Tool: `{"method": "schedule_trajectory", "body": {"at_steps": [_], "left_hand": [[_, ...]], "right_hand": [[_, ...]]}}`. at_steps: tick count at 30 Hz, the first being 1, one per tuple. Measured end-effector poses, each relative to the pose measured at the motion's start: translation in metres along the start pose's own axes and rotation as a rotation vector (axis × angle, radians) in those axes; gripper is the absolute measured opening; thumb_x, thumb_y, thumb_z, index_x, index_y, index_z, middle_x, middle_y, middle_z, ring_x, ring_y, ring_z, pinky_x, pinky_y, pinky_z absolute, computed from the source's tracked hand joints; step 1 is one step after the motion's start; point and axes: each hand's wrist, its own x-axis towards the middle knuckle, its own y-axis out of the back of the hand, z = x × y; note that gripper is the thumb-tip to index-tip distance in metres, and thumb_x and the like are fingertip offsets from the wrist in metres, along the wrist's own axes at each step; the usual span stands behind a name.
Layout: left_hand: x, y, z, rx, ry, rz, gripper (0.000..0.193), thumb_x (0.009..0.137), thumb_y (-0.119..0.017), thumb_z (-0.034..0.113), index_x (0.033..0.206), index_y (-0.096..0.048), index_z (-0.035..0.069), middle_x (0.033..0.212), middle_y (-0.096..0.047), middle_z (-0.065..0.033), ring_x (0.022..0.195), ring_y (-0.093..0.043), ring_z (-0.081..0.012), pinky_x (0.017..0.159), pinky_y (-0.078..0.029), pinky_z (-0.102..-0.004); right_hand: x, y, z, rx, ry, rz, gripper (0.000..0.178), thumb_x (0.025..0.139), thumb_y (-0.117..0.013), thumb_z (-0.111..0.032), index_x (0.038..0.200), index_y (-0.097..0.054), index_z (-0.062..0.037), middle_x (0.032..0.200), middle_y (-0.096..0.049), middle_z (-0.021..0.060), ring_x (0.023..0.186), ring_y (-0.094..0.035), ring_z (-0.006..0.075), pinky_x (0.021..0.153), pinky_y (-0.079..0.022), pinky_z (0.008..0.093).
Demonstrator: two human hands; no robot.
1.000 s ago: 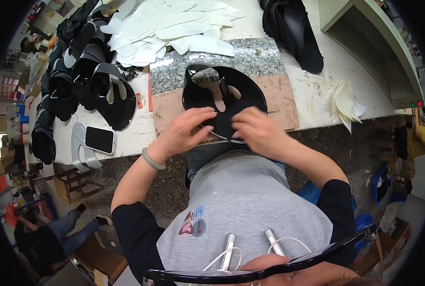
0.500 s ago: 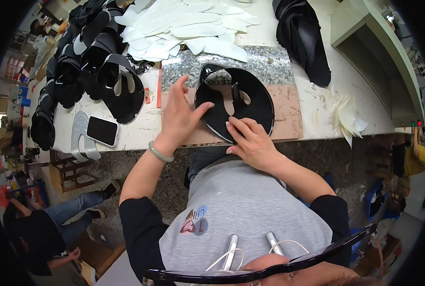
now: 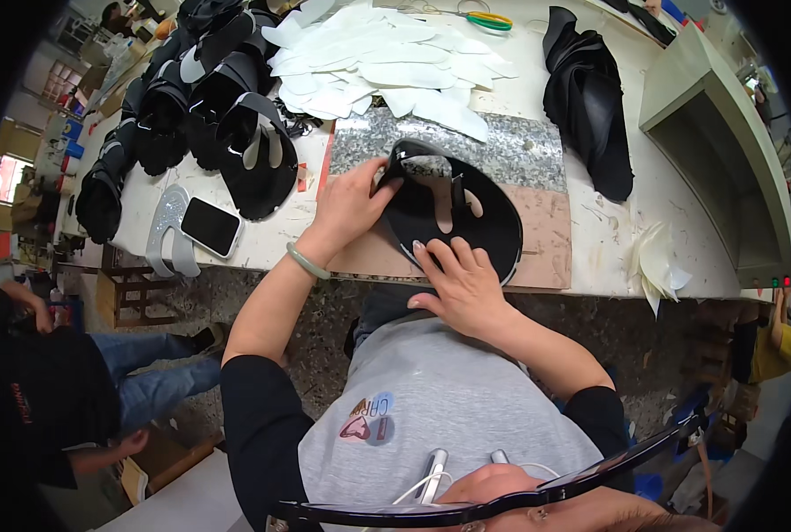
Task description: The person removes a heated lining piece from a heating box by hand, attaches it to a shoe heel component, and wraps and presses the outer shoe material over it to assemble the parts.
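A black shoe upper (image 3: 493, 235), curved and with cut-out openings, lies on a board (image 3: 546, 239) at the table's near side. My left hand (image 3: 351, 208), a pale green bangle at its wrist, is closed round the left edge of the upper, thumb on the inside and fingers mostly hidden behind. My right hand (image 3: 462, 288) rests its spread fingertips on the near part of the upper, the thumb held apart.
White cut pieces (image 3: 404, 58) are heaped behind the board. More black uppers (image 3: 258, 168) stand at left, near a phone (image 3: 211, 226) and a grey template (image 3: 172, 235). Folded black pieces (image 3: 590, 115) and a grey box-shaped machine (image 3: 723, 142) are at right. Green-handled scissors (image 3: 488, 21) lie at the back.
My left hand has gone from open beside the upper to closed on its left edge. My right fingers have spread on the near part. The whole view has shifted slightly.
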Motion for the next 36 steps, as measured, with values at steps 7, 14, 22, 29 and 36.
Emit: {"method": "schedule_trajectory", "body": {"at_steps": [7, 14, 22, 29, 36], "left_hand": [[0.025, 0.010, -0.004, -0.400, 0.138, 0.068, 0.049, 0.079, -0.065, 0.003, 0.125, -0.052, 0.005, 0.092, -0.057, -0.0060, 0.065, -0.053, -0.0125, 0.062, -0.047, -0.0261], [-0.007, 0.021, -0.031, -0.315, 0.197, -0.094, 0.052, 0.081, -0.067, 0.003, 0.130, -0.049, 0.003, 0.084, -0.060, -0.0011, 0.067, -0.052, -0.0086, 0.062, -0.046, -0.0222], [-0.030, 0.034, -0.010, -0.893, 0.496, -0.485, 0.063, 0.083, -0.067, 0.007, 0.136, -0.037, -0.006, 0.088, -0.067, -0.0060, 0.074, -0.063, -0.0082, 0.056, -0.045, -0.0174], [-0.045, 0.022, -0.004, -1.198, 0.461, -0.321, 0.061, 0.085, -0.062, -0.002, 0.137, -0.031, -0.007, 0.095, -0.068, -0.0122, 0.082, -0.064, -0.0116, 0.070, -0.051, -0.0219], [-0.059, 0.019, 0.006, -1.223, 0.459, -0.215, 0.059, 0.086, -0.061, -0.003, 0.137, -0.031, -0.009, 0.098, -0.068, -0.0128, 0.088, -0.063, -0.0113, 0.077, -0.050, -0.0221]], "right_hand": [[0.003, -0.013, 0.001, 0.028, 0.068, 0.079, 0.079, 0.070, -0.066, -0.049, 0.122, -0.049, 0.0069, 0.116, -0.045, 0.0124, 0.107, -0.044, 0.0244, 0.085, -0.039, 0.0329], [0.041, -0.018, 0.000, 0.277, -0.080, 0.075, 0.036, 0.085, -0.061, -0.020, 0.113, -0.055, 0.0024, 0.108, -0.049, 0.0158, 0.096, -0.053, 0.0308, 0.080, -0.048, 0.0388], [0.075, -0.039, 0.004, 0.371, -0.257, 0.197, 0.026, 0.079, -0.068, -0.021, 0.091, -0.059, 0.0005, 0.095, -0.053, 0.0147, 0.092, -0.056, 0.0315, 0.075, -0.049, 0.0397], [0.073, -0.027, 0.015, 0.585, -0.280, 0.189, 0.030, 0.075, -0.074, -0.023, 0.092, -0.069, 0.0001, 0.085, -0.061, 0.0120, 0.076, -0.062, 0.0276, 0.069, -0.050, 0.0356], [0.072, -0.025, 0.021, 0.913, -0.337, 0.117, 0.018, 0.078, -0.070, -0.020, 0.087, -0.073, -0.0051, 0.077, -0.063, 0.0127, 0.074, -0.063, 0.0277, 0.070, -0.051, 0.0366]]}}
